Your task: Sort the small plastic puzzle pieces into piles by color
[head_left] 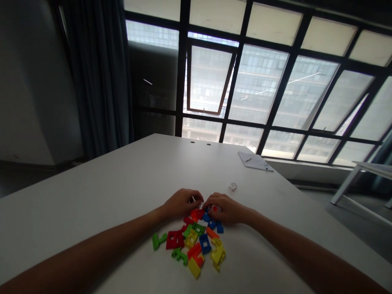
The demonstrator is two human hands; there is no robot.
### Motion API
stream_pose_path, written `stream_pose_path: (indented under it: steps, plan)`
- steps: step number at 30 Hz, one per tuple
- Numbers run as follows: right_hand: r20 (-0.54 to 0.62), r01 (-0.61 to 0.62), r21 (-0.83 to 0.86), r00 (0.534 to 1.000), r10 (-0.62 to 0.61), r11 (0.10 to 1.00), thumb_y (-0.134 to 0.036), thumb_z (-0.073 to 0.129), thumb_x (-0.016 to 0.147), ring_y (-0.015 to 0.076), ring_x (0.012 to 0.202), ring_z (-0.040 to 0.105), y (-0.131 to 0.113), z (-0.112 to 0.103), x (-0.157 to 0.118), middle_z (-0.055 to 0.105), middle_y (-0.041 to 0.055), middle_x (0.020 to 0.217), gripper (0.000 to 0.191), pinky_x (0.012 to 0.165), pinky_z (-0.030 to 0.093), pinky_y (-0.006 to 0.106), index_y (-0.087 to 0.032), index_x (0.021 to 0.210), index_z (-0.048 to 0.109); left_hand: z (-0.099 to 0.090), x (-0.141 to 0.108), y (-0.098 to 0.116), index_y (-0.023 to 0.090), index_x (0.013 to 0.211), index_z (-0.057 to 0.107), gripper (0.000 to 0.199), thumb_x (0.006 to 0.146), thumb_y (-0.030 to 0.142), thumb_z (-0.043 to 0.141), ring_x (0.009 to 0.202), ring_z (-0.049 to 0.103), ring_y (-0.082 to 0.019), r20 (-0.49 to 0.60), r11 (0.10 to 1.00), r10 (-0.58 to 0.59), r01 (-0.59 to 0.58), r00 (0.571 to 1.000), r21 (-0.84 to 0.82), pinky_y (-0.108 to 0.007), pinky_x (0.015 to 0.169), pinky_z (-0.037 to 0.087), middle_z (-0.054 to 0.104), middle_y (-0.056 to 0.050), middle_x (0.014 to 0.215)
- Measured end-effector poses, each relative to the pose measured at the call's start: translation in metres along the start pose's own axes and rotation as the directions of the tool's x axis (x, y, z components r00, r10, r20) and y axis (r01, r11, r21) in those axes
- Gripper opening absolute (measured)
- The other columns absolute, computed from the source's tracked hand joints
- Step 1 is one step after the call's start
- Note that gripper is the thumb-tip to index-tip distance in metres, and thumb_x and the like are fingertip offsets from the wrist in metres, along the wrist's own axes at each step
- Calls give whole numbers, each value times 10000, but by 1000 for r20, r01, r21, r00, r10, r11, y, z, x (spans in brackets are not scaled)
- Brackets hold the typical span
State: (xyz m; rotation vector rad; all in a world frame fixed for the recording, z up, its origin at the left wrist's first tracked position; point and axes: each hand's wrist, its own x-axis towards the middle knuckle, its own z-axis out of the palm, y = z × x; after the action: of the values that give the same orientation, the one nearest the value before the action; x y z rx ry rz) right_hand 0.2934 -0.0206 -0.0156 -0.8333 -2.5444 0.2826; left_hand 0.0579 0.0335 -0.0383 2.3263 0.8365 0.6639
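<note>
A loose pile of plastic building pieces lies on the white table (128, 175). Among them are a red square piece (175, 239), a yellow square one (191, 239), a blue one (205, 243) and a green one (158, 241). At the pile's far left edge, my left hand (180, 203) is curled, thumb and fingertips close together; what they pinch is hidden. Opposite it, my right hand (226, 209) bends its fingers over the blue pieces (211, 222). Something red and whitish (215, 208) shows between its fingers and thumb, too small to name.
Beyond my right hand sits a small white object (232, 186). Papers (252, 160) with a pen (266, 166) lie near the table's far right edge. A dark curtain (101, 81) and large windows (260, 81) stand behind; another table (352, 179) is at right.
</note>
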Motion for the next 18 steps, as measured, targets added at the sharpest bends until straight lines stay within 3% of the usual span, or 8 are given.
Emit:
stream_pose_path:
  steps: [4, 9, 18]
  plan:
    - [-52, -110, 77, 992, 114, 991, -137, 660, 831, 192, 816, 693, 4, 5, 2, 753, 36, 950, 313, 798, 574, 343, -232, 1124, 718, -1, -1, 1, 193, 1018, 758, 259, 912, 355, 586, 743, 660, -157, 15, 1000, -2, 2, 1000, -12, -229, 678, 486, 741, -19, 850]
    - [-253, -184, 224, 937, 240, 957, -185, 686, 854, 157, 738, 689, 8, 13, 4, 749, 29, 931, 365, 694, 578, 293, -217, 1211, 615, -3, -2, 3, 181, 1110, 722, 315, 919, 397, 597, 773, 663, -168, 17, 999, 20, -19, 1000, -50, -250, 698, 504, 734, -36, 876]
    - [-537, -126, 157, 822, 192, 980, -223, 693, 888, 191, 832, 705, 8, 34, 2, 709, 46, 959, 278, 775, 606, 349, -224, 1155, 614, -3, -5, 3, 234, 1271, 603, 504, 819, 383, 768, 879, 683, -187, 28, 990, 32, -28, 999, -141, -278, 711, 543, 716, -51, 1147]
